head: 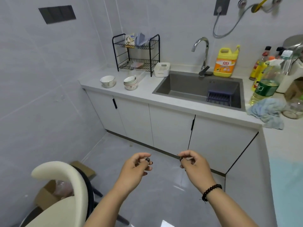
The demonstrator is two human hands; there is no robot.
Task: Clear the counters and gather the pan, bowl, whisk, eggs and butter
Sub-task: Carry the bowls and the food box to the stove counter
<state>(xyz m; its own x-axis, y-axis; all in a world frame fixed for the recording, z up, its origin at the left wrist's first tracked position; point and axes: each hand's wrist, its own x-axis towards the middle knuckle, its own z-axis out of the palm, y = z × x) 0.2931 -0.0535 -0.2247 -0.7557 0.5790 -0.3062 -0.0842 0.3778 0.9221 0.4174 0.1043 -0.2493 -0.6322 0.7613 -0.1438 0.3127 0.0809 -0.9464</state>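
So both hands are out in front over the floor, well short of the desk; the left hand has its fingers loosely curled with thumb and forefinger nearly meeting, and the right hand looks the same, bead bracelet on that wrist; there are dark spots at the fingertips that could be nail polish or something tiny pinched, honestly can't tell, so I'd call them relaxed and carrying nothing I can make out; my guess is they're just hanging ready on the way up to the desk. Task stuff: one bowl sits alone near the left end of the desk, and a stack of bowls is just beside it, both in front of the rack, probably parked there to dry or just left out; no pan, whisk, eggs or butter that I can see. The sink has a dark basket in its right corner; the yellow jug stands behind it by the tap, handy for washing up; bottles crowd the right end with a blue cloth drooping over the edge; that side looks like the real clearing job. A chair is at lower left.
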